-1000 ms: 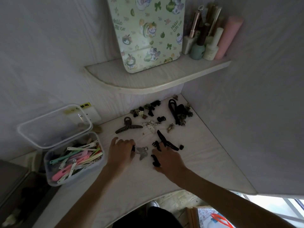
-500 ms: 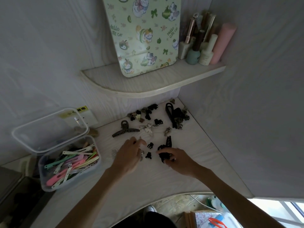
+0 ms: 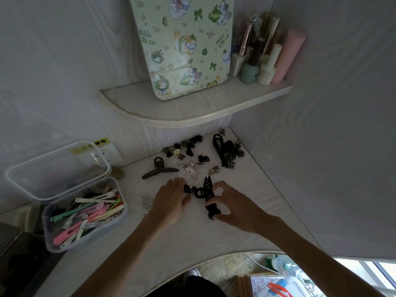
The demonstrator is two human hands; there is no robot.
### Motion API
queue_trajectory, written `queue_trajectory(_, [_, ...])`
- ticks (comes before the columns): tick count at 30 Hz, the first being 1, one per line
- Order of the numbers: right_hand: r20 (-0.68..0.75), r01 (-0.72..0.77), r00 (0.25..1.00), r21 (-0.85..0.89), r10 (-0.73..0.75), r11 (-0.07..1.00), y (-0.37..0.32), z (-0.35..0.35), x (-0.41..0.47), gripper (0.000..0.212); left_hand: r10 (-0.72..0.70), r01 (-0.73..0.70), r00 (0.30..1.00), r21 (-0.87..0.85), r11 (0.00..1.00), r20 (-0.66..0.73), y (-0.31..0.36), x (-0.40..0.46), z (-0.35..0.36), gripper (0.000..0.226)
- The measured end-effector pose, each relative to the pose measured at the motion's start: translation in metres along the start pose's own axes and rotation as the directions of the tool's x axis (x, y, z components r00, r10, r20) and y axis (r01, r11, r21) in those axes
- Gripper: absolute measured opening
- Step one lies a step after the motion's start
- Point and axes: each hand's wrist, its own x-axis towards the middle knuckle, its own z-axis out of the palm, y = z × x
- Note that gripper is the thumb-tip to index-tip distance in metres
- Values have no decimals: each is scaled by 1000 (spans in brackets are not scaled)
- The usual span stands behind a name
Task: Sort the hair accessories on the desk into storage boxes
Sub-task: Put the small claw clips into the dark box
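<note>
A small black claw clip (image 3: pixel 212 209) was pinched in the right hand (image 3: pixel 235 207) on the desk (image 3: pixel 192 239). More black clips (image 3: pixel 198 190) were touched by the loosely spread left hand (image 3: pixel 169 200). A storage box (image 3: pixel 85 213) of coloured clips was seen well left.

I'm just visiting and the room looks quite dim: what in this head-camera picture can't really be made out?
- Left hand: its palm and fingertips face down, so whether it holds a small clip is hidden.
- Small dark clips at the back: too small and dim to count or tell apart.
- Open storage box: the coloured clips on top hide whatever lies beneath.
- Patterned tin on the shelf: its top is cut off by the frame edge.
</note>
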Motion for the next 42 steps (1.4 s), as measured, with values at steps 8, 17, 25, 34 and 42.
queue_trajectory(8, [-38, -511, 826, 375, 563, 774, 43, -11, -7, 43, 64, -79, 979, 74, 994, 193, -1, 22, 4, 47])
queue_trajectory(17, [-206, -410, 887, 62, 413, 910, 18, 27, 17, 22, -13, 25, 996, -137, 990, 85, 6, 21, 8, 38])
queue_trajectory(25, [-50, -457, 826, 523, 561, 720, 13, 1, 22, 12, -211, 198, 977, -406, 892, 13, -1, 9, -5, 27])
queue_trajectory(34, [126, -330, 911, 794, 393, 511, -87, -23, 66, 29, -497, 293, 867, -832, 471, 24, -34, -79, -89, 17])
queue_trajectory(42, [263, -47, 956, 575, -130, 817, -244, 89, 144, 22, -905, 366, 394, -876, 314, -159, -116, -232, -113, 2])
